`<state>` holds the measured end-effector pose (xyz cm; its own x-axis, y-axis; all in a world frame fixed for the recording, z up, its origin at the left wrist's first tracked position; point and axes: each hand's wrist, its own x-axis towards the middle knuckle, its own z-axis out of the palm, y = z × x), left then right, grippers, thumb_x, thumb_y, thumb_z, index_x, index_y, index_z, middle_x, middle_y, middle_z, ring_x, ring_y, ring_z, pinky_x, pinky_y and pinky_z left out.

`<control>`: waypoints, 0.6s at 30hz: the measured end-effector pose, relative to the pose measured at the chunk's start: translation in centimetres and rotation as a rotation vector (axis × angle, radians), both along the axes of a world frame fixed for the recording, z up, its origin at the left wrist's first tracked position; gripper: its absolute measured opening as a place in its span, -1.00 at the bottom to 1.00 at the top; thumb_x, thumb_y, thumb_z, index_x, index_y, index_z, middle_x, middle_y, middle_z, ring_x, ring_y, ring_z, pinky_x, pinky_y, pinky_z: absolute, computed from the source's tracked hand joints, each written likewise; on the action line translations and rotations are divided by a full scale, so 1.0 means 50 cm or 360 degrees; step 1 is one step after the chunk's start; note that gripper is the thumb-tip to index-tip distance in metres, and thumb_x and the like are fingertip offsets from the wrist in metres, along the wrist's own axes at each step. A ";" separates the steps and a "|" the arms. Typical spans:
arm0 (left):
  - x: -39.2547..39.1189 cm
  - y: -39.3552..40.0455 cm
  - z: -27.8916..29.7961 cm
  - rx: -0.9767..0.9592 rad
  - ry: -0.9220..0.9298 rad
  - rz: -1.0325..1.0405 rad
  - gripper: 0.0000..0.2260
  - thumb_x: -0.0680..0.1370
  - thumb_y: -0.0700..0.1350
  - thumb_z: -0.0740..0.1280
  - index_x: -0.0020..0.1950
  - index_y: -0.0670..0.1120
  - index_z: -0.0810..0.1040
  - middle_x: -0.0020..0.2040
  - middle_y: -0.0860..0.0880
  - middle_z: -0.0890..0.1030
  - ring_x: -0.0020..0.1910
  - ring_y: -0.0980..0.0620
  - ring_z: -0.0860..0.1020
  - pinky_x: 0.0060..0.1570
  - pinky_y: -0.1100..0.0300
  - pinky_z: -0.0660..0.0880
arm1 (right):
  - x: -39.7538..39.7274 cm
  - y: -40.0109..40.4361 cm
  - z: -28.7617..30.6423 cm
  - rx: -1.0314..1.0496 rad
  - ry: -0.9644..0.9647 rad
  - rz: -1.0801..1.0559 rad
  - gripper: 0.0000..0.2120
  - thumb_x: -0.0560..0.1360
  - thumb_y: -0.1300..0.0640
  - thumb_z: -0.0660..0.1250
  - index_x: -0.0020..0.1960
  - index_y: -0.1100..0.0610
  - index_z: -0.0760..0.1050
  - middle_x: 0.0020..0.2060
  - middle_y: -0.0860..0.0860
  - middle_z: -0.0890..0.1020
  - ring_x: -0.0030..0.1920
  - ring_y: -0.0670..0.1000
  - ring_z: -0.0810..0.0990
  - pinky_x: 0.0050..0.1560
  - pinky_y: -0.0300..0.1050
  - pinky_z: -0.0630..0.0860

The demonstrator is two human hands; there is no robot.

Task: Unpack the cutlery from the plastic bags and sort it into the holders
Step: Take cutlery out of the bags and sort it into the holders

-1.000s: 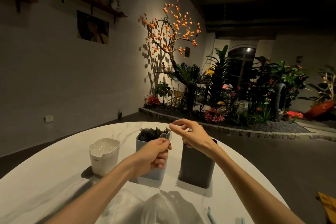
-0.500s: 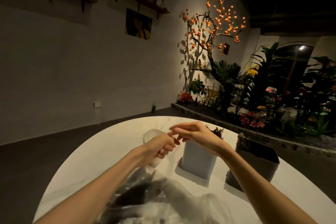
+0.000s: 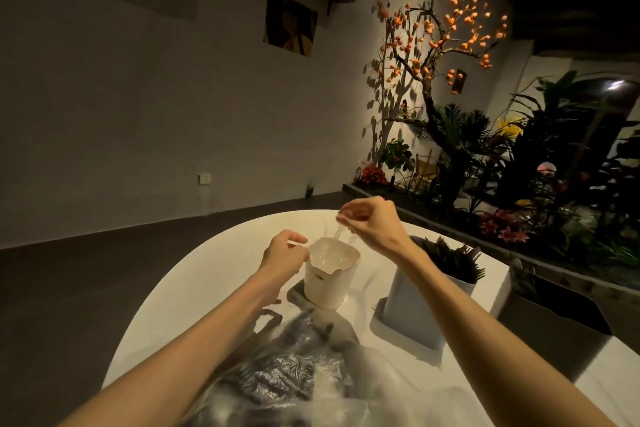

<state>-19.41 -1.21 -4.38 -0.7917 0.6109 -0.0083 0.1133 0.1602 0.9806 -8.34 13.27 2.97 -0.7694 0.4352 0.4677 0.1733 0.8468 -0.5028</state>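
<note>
White table (image 3: 207,274) edge leftward; right hand (image 3: 374,224) pinching clear wrapper (image 3: 337,234), left hand (image 3: 285,253) unclear.

A white holder (image 3: 331,274) is standing beside a pale grey holder (image 3: 415,308) of dark cutlery (image 3: 453,258) and a black, possibly dark grey, holder (image 3: 550,326) on the white, faintly veined table (image 3: 194,288).

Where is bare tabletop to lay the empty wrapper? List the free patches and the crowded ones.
Free: the far tabletop beyond the white holder, and the left edge beside the left forearm. A narrow strip lies between the white holder and the grey holder. Crowded: the near middle under the plastic bags, and the right side, where the grey holder and the dark holder stand close together.
</note>
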 end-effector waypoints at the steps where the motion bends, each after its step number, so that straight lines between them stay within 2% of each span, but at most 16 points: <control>1: -0.002 0.001 -0.006 -0.0035 -0.0015 -0.0020 -0.74 0.57 -0.28 0.28 0.19 -0.02 0.50 0.10 0.01 0.47 0.01 0.04 0.49 0.16 -0.01 0.56 | -0.005 -0.002 -0.013 0.0019 -0.0093 0.0013 -0.83 0.51 0.13 0.48 0.08 0.16 0.70 -0.01 0.06 0.74 -0.04 -0.08 0.70 0.08 -0.11 0.66; 4: -0.001 0.005 -0.019 -0.0099 -0.0035 -0.0093 -0.72 0.57 -0.29 0.27 0.17 0.04 0.50 0.08 0.02 0.49 0.03 0.02 0.51 0.12 -0.05 0.60 | -0.020 0.001 -0.059 0.0111 -0.0438 0.0050 -0.82 0.55 0.19 0.44 0.14 0.19 0.69 0.06 0.10 0.72 0.03 0.02 0.69 0.13 -0.07 0.63; 7: 0.002 0.011 -0.031 -0.0101 -0.0052 -0.0135 -0.70 0.59 -0.28 0.28 0.23 0.06 0.49 0.19 -0.04 0.53 -0.04 0.04 0.54 -0.21 0.15 0.57 | -0.035 0.008 -0.101 0.0267 -0.0725 0.0017 -0.78 0.57 0.17 0.41 0.19 0.17 0.68 0.12 0.11 0.70 0.00 0.03 0.65 0.01 -0.16 0.55; 8: 0.002 0.013 -0.035 -0.0085 -0.0051 -0.0127 -0.70 0.60 -0.28 0.28 0.24 0.05 0.49 0.20 -0.05 0.54 -0.07 0.06 0.54 -0.26 0.19 0.54 | -0.038 0.010 -0.107 0.0307 -0.0711 -0.0014 -0.77 0.57 0.16 0.42 0.20 0.16 0.67 0.13 0.10 0.70 -0.02 0.02 0.61 -0.04 -0.18 0.49; 10: 0.001 0.014 -0.037 -0.0048 -0.0059 -0.0113 -0.70 0.60 -0.29 0.28 0.24 0.04 0.50 0.21 -0.06 0.56 -0.06 0.06 0.55 -0.23 0.19 0.56 | -0.040 0.013 -0.107 0.0309 -0.0546 -0.0078 -0.75 0.55 0.14 0.44 0.20 0.16 0.67 0.10 0.09 0.68 -0.04 -0.01 0.58 -0.07 -0.20 0.45; 15: 0.005 -0.005 -0.026 -0.0038 -0.0104 -0.0129 -0.70 0.58 -0.31 0.29 0.24 0.01 0.52 0.22 -0.08 0.53 0.09 -0.07 0.54 0.07 0.01 0.63 | -0.032 0.005 -0.104 0.0146 -0.0483 0.0071 -0.75 0.53 0.26 0.43 0.20 0.19 0.67 0.06 0.10 0.73 -0.05 -0.04 0.68 0.11 -0.11 0.64; 17: 0.013 -0.010 -0.024 -0.0055 0.0032 -0.0048 -0.73 0.59 -0.25 0.30 0.25 0.01 0.50 0.25 -0.05 0.49 0.15 -0.07 0.51 0.06 -0.01 0.60 | -0.018 -0.001 -0.090 0.0046 -0.0256 0.0011 -0.76 0.56 0.24 0.40 0.22 0.16 0.65 0.01 0.08 0.73 -0.09 -0.10 0.68 0.06 -0.21 0.63; 18: 0.020 -0.014 -0.020 -0.0061 0.0128 0.0009 -0.74 0.60 -0.22 0.32 0.25 0.01 0.48 0.26 -0.04 0.46 0.17 -0.06 0.49 -0.01 0.04 0.57 | -0.008 -0.005 -0.079 0.0010 -0.0170 -0.0001 -0.77 0.58 0.21 0.38 0.22 0.15 0.64 -0.01 0.06 0.74 -0.11 -0.13 0.68 0.01 -0.28 0.61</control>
